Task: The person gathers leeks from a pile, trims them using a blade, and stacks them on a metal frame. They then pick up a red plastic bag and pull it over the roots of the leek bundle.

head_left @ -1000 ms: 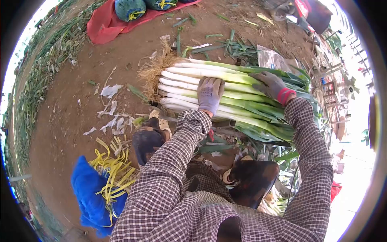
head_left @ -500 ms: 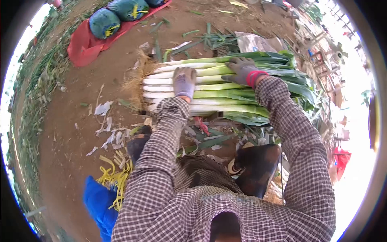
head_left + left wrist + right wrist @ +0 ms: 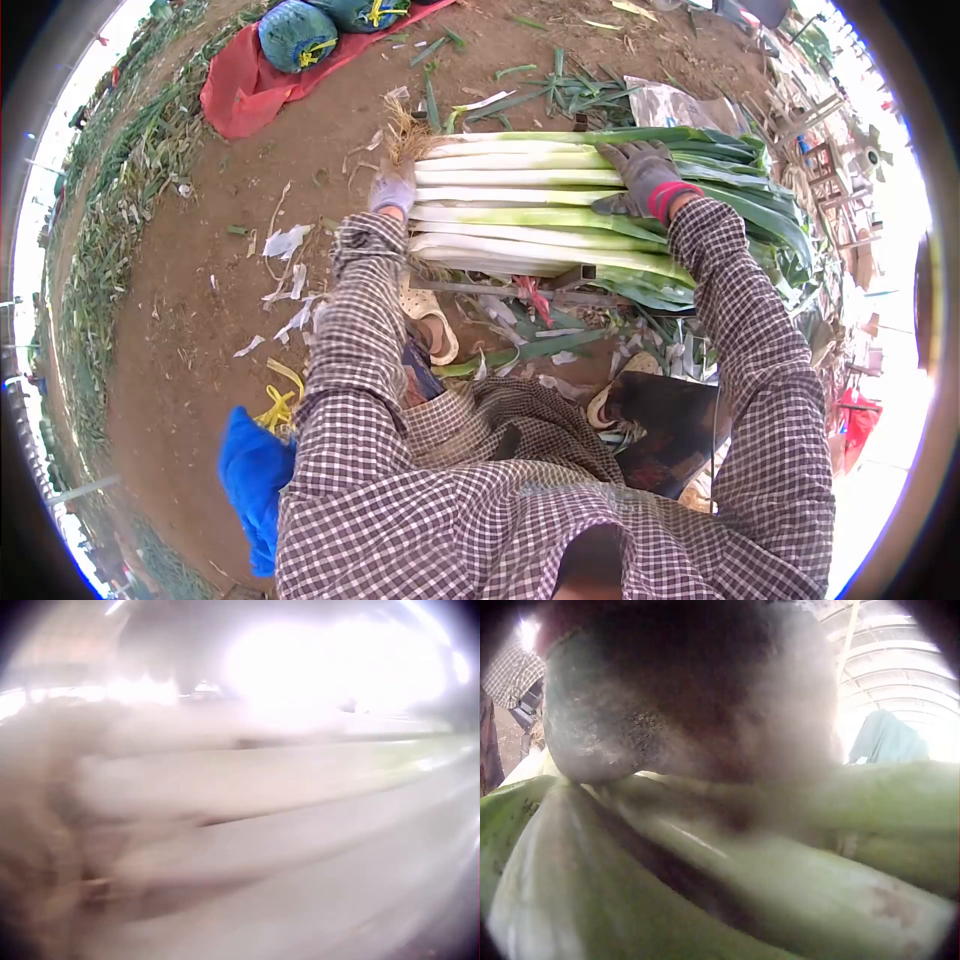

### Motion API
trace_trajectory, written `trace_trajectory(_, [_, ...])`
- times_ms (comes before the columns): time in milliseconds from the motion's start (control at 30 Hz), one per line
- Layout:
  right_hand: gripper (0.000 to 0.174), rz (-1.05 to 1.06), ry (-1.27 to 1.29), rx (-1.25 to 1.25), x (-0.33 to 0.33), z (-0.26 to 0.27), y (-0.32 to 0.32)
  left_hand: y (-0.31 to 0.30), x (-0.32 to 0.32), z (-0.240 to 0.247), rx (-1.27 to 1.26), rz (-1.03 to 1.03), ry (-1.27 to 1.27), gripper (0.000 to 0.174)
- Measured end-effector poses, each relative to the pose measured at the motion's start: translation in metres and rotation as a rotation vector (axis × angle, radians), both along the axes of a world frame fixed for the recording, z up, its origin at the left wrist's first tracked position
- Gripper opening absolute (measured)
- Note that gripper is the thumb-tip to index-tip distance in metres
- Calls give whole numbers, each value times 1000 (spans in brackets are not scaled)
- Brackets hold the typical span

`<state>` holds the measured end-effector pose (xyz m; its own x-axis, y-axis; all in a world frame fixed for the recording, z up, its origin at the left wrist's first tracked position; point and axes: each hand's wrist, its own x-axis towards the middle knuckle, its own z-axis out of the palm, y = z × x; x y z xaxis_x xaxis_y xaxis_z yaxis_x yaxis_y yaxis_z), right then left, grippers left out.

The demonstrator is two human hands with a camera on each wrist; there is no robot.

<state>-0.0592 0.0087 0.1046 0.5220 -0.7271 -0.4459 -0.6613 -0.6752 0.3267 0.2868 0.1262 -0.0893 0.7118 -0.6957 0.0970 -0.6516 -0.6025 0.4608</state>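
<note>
Long leeks (image 3: pixel 530 196) lie side by side in a layer on a low metal frame, roots at the left, green leaves at the right. My gloved left hand (image 3: pixel 393 192) is at the root ends, against the white stalks; its fingers are hard to make out. My gloved right hand (image 3: pixel 645 182) rests with spread fingers on the green part of the stalks. In the left wrist view the white stalks (image 3: pixel 225 780) are blurred. The right wrist view shows the glove (image 3: pixel 682 697) close above the green stalks (image 3: pixel 705 862).
Net-wrapped bundles (image 3: pixel 298 36) lie on a red sheet (image 3: pixel 240 95) at the upper left. Blue netting (image 3: pixel 252 485) and yellow ties (image 3: pixel 280 405) are at the lower left. Leaf scraps (image 3: pixel 565 92) and a plastic bag (image 3: pixel 685 108) lie beyond the leeks. Boots (image 3: pixel 665 420) stand near the frame.
My left hand has moved left from the middle of the white stalks to the root ends. My right hand has shifted slightly towards me and stays on the green part.
</note>
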Motion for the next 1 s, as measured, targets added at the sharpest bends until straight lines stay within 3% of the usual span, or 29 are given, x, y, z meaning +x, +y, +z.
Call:
trace_trajectory(33, [108, 13, -7, -15, 2, 5, -3, 0, 2, -1, 106, 18, 175, 74])
trace_trajectory(67, [108, 24, -10, -21, 1, 8, -5, 12, -18, 30, 101, -33, 250, 81])
trace_trajectory(167, [106, 72, -38, -26, -5, 2, -6, 7, -38, 16, 135, 25, -35, 85])
trace_trajectory(333, [97, 58, -158, 29, -12, -9, -12, -12, -30, -2, 191, 11, 16, 83])
trace_trajectory(367, [97, 61, -170, 9, -16, -17, -15, -15, -43, 15, 261, -84, -408, 79])
trace_trajectory(433, [97, 106, -194, 46, -23, -29, -25, -29, -104, 67, -49, -444, -450, 66])
trace_trajectory(500, [99, 83, -143, 30, -21, -17, -15, -63, -164, 39, 3, -627, -50, 59])
trace_trajectory(533, [97, 68, -122, 30, -20, -16, -12, -54, -196, 38, -210, -483, -218, 57])
trace_trajectory(567, [96, 69, -111, 27, -19, -13, -12, -53, -209, 39, -256, -393, -267, 57])
trace_trajectory(700, [91, 58, -118, 93, -27, 23, -12, -49, -202, 45, -242, -463, -263, 53])
trace_trajectory(767, [90, -67, -164, 129, -56, 44, -29, -50, -202, 39, -240, -468, -288, 51])
trace_trajectory(833, [89, -260, -79, 91, -101, 25, -65, -50, -201, 46, -192, -475, -266, 54])
trace_trajectory(1000, [81, 82, -388, -223, -233, 11, -39, -49, -207, 50, -82, -466, -232, 59])
